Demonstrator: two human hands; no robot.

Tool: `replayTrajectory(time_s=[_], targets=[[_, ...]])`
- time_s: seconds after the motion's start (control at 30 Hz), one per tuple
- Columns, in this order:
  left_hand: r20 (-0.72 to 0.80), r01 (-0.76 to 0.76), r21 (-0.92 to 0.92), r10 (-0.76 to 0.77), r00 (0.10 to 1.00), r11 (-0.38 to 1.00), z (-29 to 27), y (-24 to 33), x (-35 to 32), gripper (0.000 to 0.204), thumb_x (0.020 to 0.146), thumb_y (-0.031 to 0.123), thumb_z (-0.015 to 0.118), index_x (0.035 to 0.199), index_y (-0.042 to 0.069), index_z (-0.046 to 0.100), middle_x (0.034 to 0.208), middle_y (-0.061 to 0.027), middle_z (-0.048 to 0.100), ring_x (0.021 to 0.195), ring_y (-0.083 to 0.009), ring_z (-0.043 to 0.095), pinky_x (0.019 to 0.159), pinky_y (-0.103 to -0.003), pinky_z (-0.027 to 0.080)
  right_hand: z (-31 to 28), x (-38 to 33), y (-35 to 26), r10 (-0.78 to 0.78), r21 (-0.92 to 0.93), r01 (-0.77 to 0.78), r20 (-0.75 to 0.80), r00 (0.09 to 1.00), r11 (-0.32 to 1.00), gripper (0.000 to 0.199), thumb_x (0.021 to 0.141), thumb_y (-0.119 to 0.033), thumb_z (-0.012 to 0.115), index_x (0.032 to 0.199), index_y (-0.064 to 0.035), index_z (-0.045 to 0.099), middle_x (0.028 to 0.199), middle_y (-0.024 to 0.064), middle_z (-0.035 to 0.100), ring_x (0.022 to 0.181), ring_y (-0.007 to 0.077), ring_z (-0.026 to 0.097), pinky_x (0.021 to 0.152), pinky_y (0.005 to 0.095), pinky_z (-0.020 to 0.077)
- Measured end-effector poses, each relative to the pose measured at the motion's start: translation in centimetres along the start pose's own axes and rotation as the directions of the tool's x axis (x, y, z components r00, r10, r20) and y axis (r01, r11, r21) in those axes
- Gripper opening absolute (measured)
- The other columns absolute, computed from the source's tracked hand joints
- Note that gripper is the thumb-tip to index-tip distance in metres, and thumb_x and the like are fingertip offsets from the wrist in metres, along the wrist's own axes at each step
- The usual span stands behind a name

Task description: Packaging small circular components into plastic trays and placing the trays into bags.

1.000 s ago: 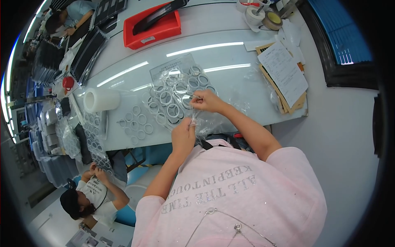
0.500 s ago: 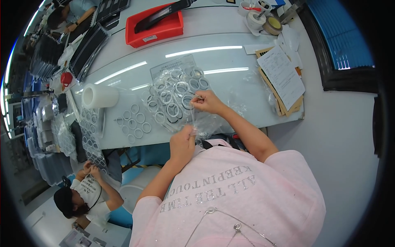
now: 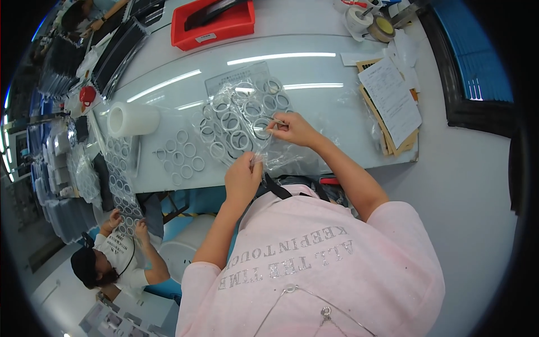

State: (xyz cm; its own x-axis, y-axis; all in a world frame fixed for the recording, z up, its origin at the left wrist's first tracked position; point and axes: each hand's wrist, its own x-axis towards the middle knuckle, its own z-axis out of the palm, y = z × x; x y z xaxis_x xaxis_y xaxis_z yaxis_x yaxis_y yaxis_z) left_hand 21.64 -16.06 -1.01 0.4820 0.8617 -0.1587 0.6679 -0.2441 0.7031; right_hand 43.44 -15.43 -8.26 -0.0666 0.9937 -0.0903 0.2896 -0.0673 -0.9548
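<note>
Grey rings (image 3: 238, 140) lie in a heap in clear plastic film on the glass-topped table, in front of me. My left hand (image 3: 243, 178) is closed at the heap's near edge, pinching the clear film (image 3: 257, 159). At the heap's right side my right hand (image 3: 294, 130) is closed around a thin metal tool (image 3: 278, 122) that looks like tweezers. Its tip is beside a ring, but I cannot tell whether it touches. To the left of the heap, several more rings (image 3: 181, 154) are laid out in a cluster on the glass.
A white roll (image 3: 133, 119) stands at the left, by a long strip of rings (image 3: 124, 191) that a co-worker handles. At the back is a red bin (image 3: 236, 27) with black parts. Papers (image 3: 391, 104) lie at the right, near tape rolls (image 3: 382, 28).
My left hand has moved slightly up and left, toward the heap. My right hand has shifted a little right and away from me. The co-worker's hands have spread apart on the strip.
</note>
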Motion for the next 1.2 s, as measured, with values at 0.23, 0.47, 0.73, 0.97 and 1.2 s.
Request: replayTrajectory(time_s=[0.23, 0.47, 0.73, 0.97, 1.2], targets=[[0.023, 0.103, -0.071, -0.102, 0.995, 0.992, 0.4, 0.2, 0.0, 0.023, 0.085, 0.021, 0.062, 0.082, 0.001, 0.052, 0.068, -0.0146, 0.054, 0.057, -0.0282, 0.051, 0.054, -0.036, 0.040, 0.0, -0.4, 0.2, -0.016, 0.104, 0.016, 0.000, 1.000, 0.994, 0.012, 0.080, -0.015, 0.068, 0.085, -0.0042, 0.065, 0.061, 0.0018, 0.051, 0.056, 0.0091, 0.044, 0.054, 0.0253, 0.0374], [0.021, 0.191, 0.016, -0.191, 0.981, 0.982, 0.5, 0.8, -0.6, 0.026, 0.082, 0.026, 0.068, 0.087, 0.005, 0.053, 0.066, -0.0114, 0.055, 0.060, -0.0254, 0.056, 0.055, -0.035, 0.044, -0.2, -1.0, -0.4, -0.007, 0.032, 0.006, 0.026, 1.000, 0.999, 0.017, 0.079, -0.014, 0.069, 0.093, -0.0065, 0.066, 0.077, 0.0023, 0.057, 0.068, 0.0101, 0.050, 0.060, 0.0254, 0.0402], [-0.073, -0.066, -0.005, 0.065, 0.995, 0.998, 0.4, 1.2, -0.6, 0.021, 0.079, 0.015, 0.066, 0.093, 0.004, 0.054, 0.086, -0.0126, 0.056, 0.069, -0.0283, 0.057, 0.059, -0.036, 0.044, 0.3, -1.0, -0.7, 0.036, 0.163, -0.068, 0.191, 0.981, 0.984, 0.019, 0.082, -0.017, 0.070, 0.097, -0.0051, 0.065, 0.084, 0.0014, 0.058, 0.073, 0.0096, 0.051, 0.066, 0.0247, 0.0420], [-0.058, -0.127, -0.039, 0.125, 0.990, 0.991, 0.8, 1.1, -0.1, 0.017, 0.079, 0.009, 0.061, 0.092, 0.002, 0.053, 0.089, -0.0153, 0.055, 0.083, -0.0361, 0.054, 0.071, -0.042, 0.043, 0.6, -1.1, -0.8, 0.086, 0.192, -0.118, 0.168, 0.982, 0.974, 0.013, 0.084, -0.014, 0.069, 0.090, -0.0035, 0.065, 0.076, -0.0012, 0.058, 0.068, 0.0063, 0.048, 0.061, 0.0226, 0.0390], [-0.105, -0.123, -0.088, 0.114, 0.988, 0.989, 1.5, 1.1, 0.5, 0.012, 0.083, 0.010, 0.058, 0.091, 0.002, 0.053, 0.082, -0.0169, 0.055, 0.076, -0.0384, 0.054, 0.064, -0.044, 0.042, 2.0, -1.5, 0.0, 0.140, 0.192, -0.145, 0.038, 0.989, 0.971, 0.018, 0.079, -0.016, 0.073, 0.076, -0.0027, 0.060, 0.067, 0.0002, 0.057, 0.062, 0.0060, 0.047, 0.055, 0.0238, 0.0388]])
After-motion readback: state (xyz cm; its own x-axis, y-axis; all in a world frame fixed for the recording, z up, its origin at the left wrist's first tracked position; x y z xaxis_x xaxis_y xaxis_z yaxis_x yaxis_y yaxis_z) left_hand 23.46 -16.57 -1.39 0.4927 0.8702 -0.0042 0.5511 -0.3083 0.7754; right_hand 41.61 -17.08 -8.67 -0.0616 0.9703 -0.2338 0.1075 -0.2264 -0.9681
